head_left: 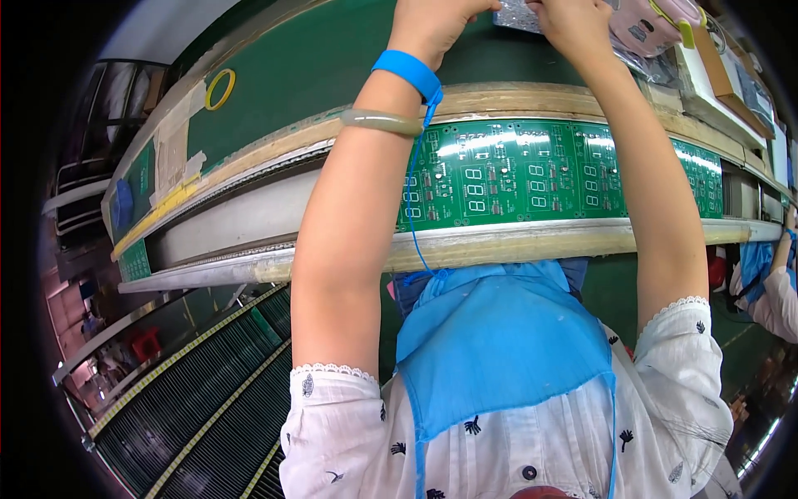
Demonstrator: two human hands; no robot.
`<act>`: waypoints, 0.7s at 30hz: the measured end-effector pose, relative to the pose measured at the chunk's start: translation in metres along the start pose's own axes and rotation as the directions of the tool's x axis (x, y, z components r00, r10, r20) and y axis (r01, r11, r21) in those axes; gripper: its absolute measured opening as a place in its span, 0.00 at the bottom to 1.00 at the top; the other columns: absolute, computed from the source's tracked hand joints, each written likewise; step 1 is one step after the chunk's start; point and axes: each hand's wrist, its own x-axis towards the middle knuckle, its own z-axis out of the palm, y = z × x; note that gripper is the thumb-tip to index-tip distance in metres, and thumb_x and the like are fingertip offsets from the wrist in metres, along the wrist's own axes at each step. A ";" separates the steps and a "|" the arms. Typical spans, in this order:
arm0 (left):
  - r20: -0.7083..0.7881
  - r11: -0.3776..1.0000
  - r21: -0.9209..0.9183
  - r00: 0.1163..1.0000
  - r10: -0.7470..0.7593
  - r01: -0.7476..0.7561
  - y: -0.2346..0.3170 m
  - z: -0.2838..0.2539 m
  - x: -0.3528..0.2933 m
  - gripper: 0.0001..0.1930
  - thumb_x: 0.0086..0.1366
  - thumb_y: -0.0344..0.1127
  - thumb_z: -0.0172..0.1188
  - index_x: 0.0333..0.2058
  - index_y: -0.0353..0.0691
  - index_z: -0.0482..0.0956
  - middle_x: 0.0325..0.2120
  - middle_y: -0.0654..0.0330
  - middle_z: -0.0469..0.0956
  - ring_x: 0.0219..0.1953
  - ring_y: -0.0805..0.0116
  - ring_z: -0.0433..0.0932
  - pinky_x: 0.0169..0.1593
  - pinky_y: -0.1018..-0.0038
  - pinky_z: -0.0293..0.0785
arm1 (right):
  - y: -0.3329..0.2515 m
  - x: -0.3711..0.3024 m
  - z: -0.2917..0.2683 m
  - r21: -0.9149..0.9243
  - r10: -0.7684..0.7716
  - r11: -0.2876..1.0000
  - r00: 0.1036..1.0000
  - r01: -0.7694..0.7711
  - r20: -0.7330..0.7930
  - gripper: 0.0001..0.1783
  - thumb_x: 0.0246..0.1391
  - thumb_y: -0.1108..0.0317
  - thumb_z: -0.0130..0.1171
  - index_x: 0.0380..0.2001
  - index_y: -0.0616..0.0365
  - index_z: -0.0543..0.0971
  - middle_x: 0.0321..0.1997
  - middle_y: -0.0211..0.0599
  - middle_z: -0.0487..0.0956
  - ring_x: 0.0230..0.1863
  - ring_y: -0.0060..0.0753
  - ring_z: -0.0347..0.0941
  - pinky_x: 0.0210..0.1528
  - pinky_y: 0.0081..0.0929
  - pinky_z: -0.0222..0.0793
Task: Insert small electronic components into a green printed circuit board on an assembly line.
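Observation:
Both my arms reach forward over a row of green circuit boards [515, 179] with white digit displays, lying in a metal-edged track. At the top edge, my left hand [436, 25] has curled fingers, partly cut off by the picture, close to the corner of a shiny, clear plastic bag [517, 17]. What those fingers hold is hidden. My right hand [573, 25] is closed at the bag's other side, its fingertips on the plastic. A blue wrist strap [407, 73] with a thin cord and a pale bangle [382, 122] circle my left arm.
Beyond the track's wooden rail lies a green work surface [307, 91] with a yellow tape ring [220, 90]. A pink pouch [652, 25] stands beside my right hand. Black slotted racks [199, 391] are at the lower left. Another person's sleeve [769, 291] shows at the far right.

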 end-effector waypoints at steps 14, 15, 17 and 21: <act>-0.020 0.989 -0.138 0.998 -0.062 0.059 -0.014 -0.072 -0.085 0.08 0.63 0.34 0.64 0.40 0.38 0.83 0.36 0.63 0.85 0.32 0.83 0.73 0.36 0.83 0.70 | -0.069 -0.065 -0.035 0.890 0.027 0.221 0.915 -0.398 0.403 0.15 0.61 0.64 0.61 0.48 0.58 0.82 0.45 0.33 0.82 0.50 0.22 0.75 0.58 0.20 0.64; -0.042 0.991 -0.105 0.996 -0.081 0.076 -0.016 -0.075 -0.088 0.08 0.62 0.33 0.65 0.40 0.38 0.84 0.35 0.63 0.85 0.31 0.82 0.73 0.36 0.83 0.70 | -0.070 -0.067 -0.034 0.890 0.025 0.222 0.915 -0.398 0.403 0.15 0.61 0.64 0.61 0.48 0.58 0.82 0.45 0.33 0.82 0.50 0.22 0.75 0.58 0.20 0.64; -0.060 0.992 -0.076 0.993 -0.101 0.097 -0.014 -0.077 -0.093 0.09 0.61 0.32 0.65 0.40 0.38 0.84 0.34 0.64 0.85 0.31 0.82 0.74 0.37 0.83 0.70 | -0.070 -0.072 -0.035 0.870 0.001 0.212 0.891 -0.445 0.455 0.15 0.60 0.65 0.62 0.48 0.59 0.82 0.45 0.32 0.82 0.50 0.21 0.75 0.57 0.20 0.65; -0.093 0.983 0.057 0.981 -0.171 0.177 -0.006 -0.085 -0.108 0.09 0.64 0.32 0.64 0.42 0.41 0.84 0.34 0.66 0.83 0.34 0.79 0.78 0.37 0.82 0.72 | -0.080 -0.079 -0.045 0.871 -0.010 0.184 0.885 -0.456 0.466 0.14 0.60 0.66 0.63 0.47 0.60 0.82 0.44 0.32 0.83 0.49 0.20 0.75 0.56 0.19 0.66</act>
